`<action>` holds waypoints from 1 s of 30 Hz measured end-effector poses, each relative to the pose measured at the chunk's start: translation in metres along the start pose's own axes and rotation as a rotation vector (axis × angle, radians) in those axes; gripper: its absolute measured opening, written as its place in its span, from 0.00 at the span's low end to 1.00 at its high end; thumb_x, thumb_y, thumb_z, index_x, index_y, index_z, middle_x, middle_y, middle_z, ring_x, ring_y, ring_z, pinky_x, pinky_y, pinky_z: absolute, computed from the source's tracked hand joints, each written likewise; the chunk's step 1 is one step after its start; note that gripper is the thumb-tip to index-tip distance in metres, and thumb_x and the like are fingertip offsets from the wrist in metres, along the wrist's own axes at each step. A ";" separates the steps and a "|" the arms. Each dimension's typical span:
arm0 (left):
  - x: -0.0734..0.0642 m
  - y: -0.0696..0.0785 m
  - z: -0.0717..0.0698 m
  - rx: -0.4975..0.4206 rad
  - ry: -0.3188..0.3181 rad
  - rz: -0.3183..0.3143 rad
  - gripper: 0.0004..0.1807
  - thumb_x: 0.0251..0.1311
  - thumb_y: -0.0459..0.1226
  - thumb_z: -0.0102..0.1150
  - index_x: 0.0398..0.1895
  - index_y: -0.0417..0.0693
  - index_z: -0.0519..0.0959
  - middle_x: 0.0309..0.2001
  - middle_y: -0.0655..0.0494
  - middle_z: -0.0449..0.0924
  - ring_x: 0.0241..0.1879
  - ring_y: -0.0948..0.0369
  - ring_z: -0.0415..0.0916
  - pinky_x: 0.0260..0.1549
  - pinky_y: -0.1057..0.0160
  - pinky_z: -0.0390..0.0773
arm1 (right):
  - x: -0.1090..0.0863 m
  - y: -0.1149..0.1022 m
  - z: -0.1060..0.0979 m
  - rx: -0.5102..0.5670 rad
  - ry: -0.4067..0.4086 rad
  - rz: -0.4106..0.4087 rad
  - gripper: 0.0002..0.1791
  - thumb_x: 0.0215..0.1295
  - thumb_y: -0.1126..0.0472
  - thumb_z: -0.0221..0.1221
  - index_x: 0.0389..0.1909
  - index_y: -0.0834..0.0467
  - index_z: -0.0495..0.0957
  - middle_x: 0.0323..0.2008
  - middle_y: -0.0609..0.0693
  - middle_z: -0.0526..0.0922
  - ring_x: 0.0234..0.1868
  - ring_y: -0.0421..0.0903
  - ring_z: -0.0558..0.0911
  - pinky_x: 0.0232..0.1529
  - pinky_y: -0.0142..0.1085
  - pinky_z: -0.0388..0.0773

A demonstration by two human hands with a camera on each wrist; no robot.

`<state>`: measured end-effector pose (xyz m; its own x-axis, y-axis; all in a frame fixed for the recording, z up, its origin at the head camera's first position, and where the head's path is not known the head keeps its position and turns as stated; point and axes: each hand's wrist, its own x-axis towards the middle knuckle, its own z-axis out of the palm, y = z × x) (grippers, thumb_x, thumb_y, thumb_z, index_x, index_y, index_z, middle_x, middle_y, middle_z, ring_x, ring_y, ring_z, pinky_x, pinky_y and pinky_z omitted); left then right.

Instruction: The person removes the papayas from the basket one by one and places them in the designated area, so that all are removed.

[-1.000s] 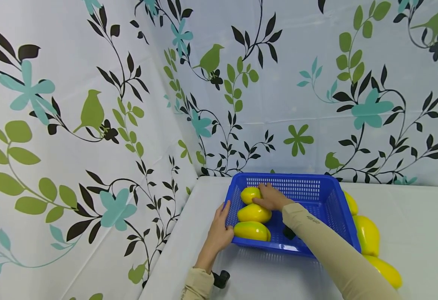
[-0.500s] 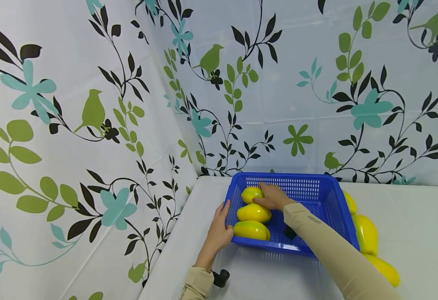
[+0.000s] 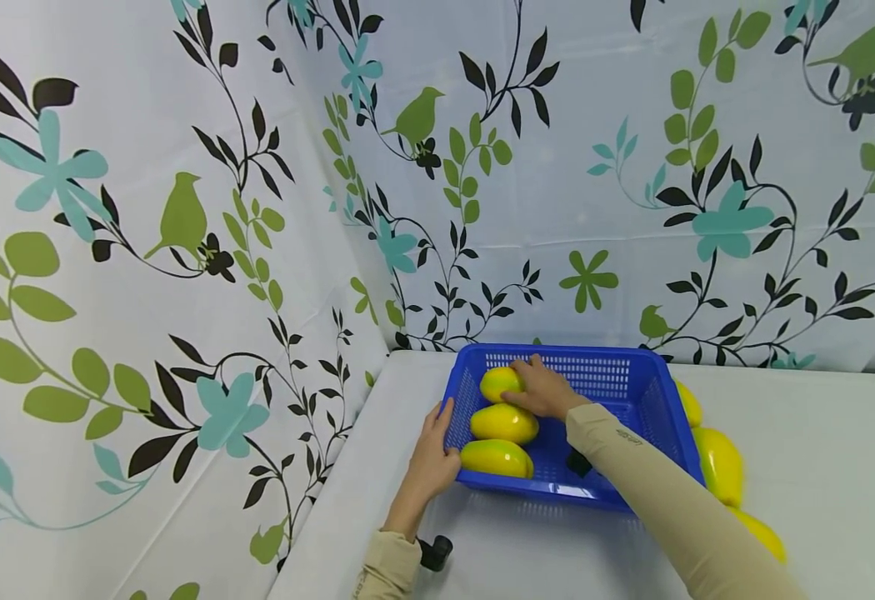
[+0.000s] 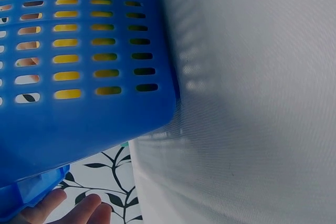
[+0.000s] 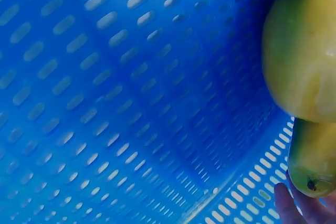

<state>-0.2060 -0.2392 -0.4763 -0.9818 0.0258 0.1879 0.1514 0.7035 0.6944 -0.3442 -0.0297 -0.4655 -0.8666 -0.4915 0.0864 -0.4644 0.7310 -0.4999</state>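
Observation:
A blue plastic basket with slotted walls stands on the white table. Inside, along its left wall, three yellow mangoes lie in a row: a front one, a middle one and a far one. My right hand grips the far mango, fingers at its back and thumb on the near side. In the right wrist view, fingertips touch the dark-tipped end of a greenish-yellow mango. My left hand holds the basket's left front corner, thumb near the front rim and fingers along the left side.
Several more mangoes lie on the table against the basket's right side. A patterned curtain hangs behind and to the left. White tabletop extends right of the mangoes. Black wrist mounts show by both wrists.
The head view has shifted slightly, so the basket sits a little further left in it. My right hand and the far mango have moved slightly toward the back wall. Both holds are unchanged.

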 end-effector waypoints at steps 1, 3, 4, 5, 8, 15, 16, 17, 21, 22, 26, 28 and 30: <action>0.001 0.000 0.001 0.001 -0.001 -0.001 0.43 0.52 0.25 0.45 0.77 0.41 0.53 0.74 0.36 0.51 0.71 0.41 0.55 0.66 0.39 0.58 | -0.001 0.001 -0.001 0.002 0.006 -0.006 0.33 0.64 0.45 0.61 0.64 0.62 0.70 0.51 0.65 0.70 0.37 0.54 0.76 0.41 0.51 0.79; 0.001 0.000 0.002 0.002 -0.001 0.003 0.43 0.52 0.25 0.45 0.77 0.41 0.53 0.74 0.36 0.51 0.71 0.41 0.55 0.66 0.40 0.58 | -0.003 0.003 -0.004 -0.004 0.013 -0.012 0.33 0.65 0.45 0.61 0.64 0.62 0.70 0.51 0.63 0.70 0.38 0.54 0.76 0.41 0.51 0.79; 0.001 0.000 0.002 0.003 -0.002 0.005 0.43 0.52 0.25 0.45 0.77 0.41 0.53 0.74 0.36 0.51 0.71 0.41 0.55 0.66 0.40 0.58 | -0.005 0.004 -0.006 -0.010 0.012 -0.016 0.33 0.65 0.45 0.60 0.64 0.62 0.70 0.51 0.63 0.71 0.38 0.53 0.77 0.42 0.50 0.79; 0.002 0.000 0.003 0.001 -0.003 0.007 0.43 0.52 0.25 0.45 0.77 0.41 0.53 0.74 0.36 0.51 0.71 0.40 0.55 0.66 0.40 0.58 | -0.006 0.004 -0.008 -0.013 0.009 -0.021 0.33 0.65 0.45 0.60 0.64 0.62 0.69 0.52 0.63 0.71 0.38 0.53 0.77 0.42 0.50 0.79; 0.001 0.000 0.003 -0.004 -0.003 0.008 0.42 0.52 0.26 0.44 0.77 0.40 0.54 0.74 0.36 0.51 0.71 0.40 0.55 0.66 0.39 0.58 | -0.012 0.005 -0.015 -0.031 -0.001 -0.032 0.35 0.66 0.45 0.60 0.65 0.63 0.68 0.53 0.63 0.73 0.39 0.53 0.77 0.44 0.50 0.78; -0.002 -0.003 0.000 0.002 0.014 -0.001 0.42 0.51 0.26 0.44 0.76 0.39 0.55 0.74 0.35 0.52 0.71 0.39 0.56 0.66 0.38 0.58 | -0.028 0.008 -0.033 -0.068 -0.011 -0.077 0.33 0.66 0.45 0.60 0.62 0.64 0.71 0.46 0.58 0.77 0.37 0.50 0.76 0.40 0.46 0.77; -0.002 -0.003 -0.001 0.005 0.018 0.001 0.42 0.51 0.26 0.45 0.76 0.39 0.55 0.74 0.35 0.52 0.71 0.39 0.56 0.66 0.38 0.58 | -0.030 0.011 -0.035 -0.078 -0.011 -0.082 0.32 0.66 0.44 0.59 0.62 0.63 0.71 0.45 0.57 0.77 0.37 0.49 0.76 0.39 0.45 0.77; -0.002 -0.003 -0.002 0.008 0.020 0.002 0.42 0.51 0.26 0.45 0.76 0.39 0.55 0.74 0.35 0.52 0.71 0.39 0.56 0.66 0.38 0.58 | -0.032 0.012 -0.037 -0.083 -0.010 -0.084 0.32 0.66 0.44 0.59 0.61 0.62 0.72 0.45 0.56 0.77 0.36 0.49 0.75 0.39 0.45 0.77; -0.003 -0.004 -0.005 0.004 0.022 0.006 0.42 0.51 0.25 0.45 0.76 0.38 0.56 0.74 0.34 0.53 0.71 0.39 0.56 0.66 0.38 0.58 | -0.044 0.018 -0.046 -0.105 -0.023 -0.094 0.32 0.66 0.43 0.59 0.62 0.61 0.72 0.45 0.55 0.77 0.36 0.48 0.75 0.40 0.44 0.77; -0.003 -0.004 -0.006 0.002 0.021 0.008 0.42 0.51 0.25 0.45 0.76 0.38 0.56 0.74 0.34 0.53 0.71 0.39 0.56 0.66 0.38 0.58 | -0.047 0.020 -0.049 -0.112 -0.028 -0.095 0.32 0.66 0.43 0.59 0.62 0.61 0.72 0.46 0.55 0.77 0.37 0.48 0.76 0.41 0.45 0.77; -0.003 -0.004 -0.005 -0.009 0.015 0.013 0.42 0.51 0.26 0.45 0.76 0.39 0.55 0.74 0.35 0.52 0.71 0.39 0.55 0.66 0.38 0.58 | -0.060 0.025 -0.064 -0.145 -0.033 -0.100 0.33 0.67 0.42 0.58 0.63 0.61 0.71 0.47 0.55 0.77 0.37 0.48 0.76 0.41 0.45 0.77; -0.002 -0.003 -0.004 -0.011 0.011 0.010 0.42 0.51 0.26 0.44 0.76 0.40 0.55 0.74 0.35 0.52 0.71 0.39 0.55 0.66 0.38 0.57 | -0.067 0.027 -0.074 -0.163 -0.023 -0.106 0.33 0.67 0.42 0.58 0.64 0.61 0.71 0.47 0.55 0.78 0.37 0.48 0.77 0.40 0.45 0.78; -0.001 -0.002 -0.003 -0.013 0.010 0.016 0.42 0.51 0.26 0.45 0.76 0.39 0.55 0.74 0.35 0.52 0.71 0.38 0.55 0.66 0.38 0.57 | -0.074 0.028 -0.083 -0.179 -0.013 -0.109 0.33 0.67 0.42 0.58 0.64 0.61 0.71 0.49 0.57 0.78 0.38 0.49 0.77 0.40 0.46 0.78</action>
<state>-0.2052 -0.2428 -0.4761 -0.9781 0.0297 0.2060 0.1685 0.6939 0.7001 -0.3087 0.0665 -0.4143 -0.8078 -0.5772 0.1195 -0.5809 0.7452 -0.3274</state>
